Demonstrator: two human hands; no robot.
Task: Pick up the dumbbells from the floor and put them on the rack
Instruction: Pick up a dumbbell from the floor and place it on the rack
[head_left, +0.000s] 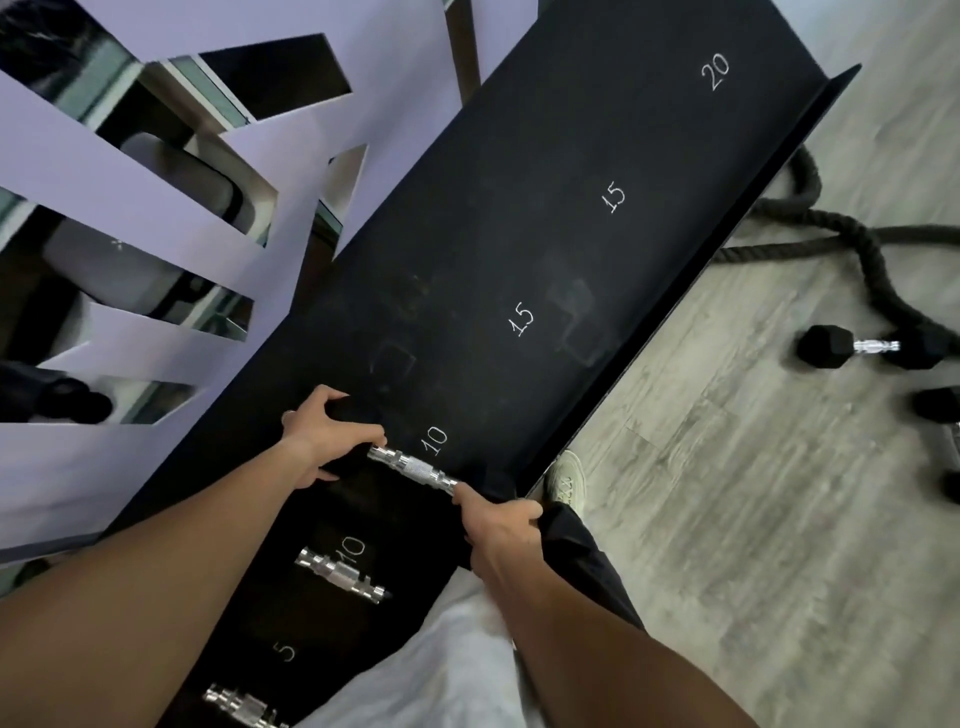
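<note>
A black dumbbell with a chrome handle (414, 466) lies across the black rack shelf (545, 218) beside a chalked "10". My left hand (324, 434) grips its far black head. My right hand (493, 525) grips the near head at the shelf's front lip. Two more dumbbells sit on the shelf nearer me, one chrome handle (340, 574) by another "10" and one (244, 706) by a "5". On the floor to the right lies a black hex dumbbell (857, 347), with another dark dumbbell head (937, 408) near the frame edge.
The shelf carries chalk marks 15, 15 and 20 farther along, with no dumbbells there. A thick black battle rope (878, 260) snakes over the grey wood floor behind the floor dumbbells. My shoe (566, 475) stands at the rack's front edge. A lilac wall with mirror cut-outs (156, 171) rises behind.
</note>
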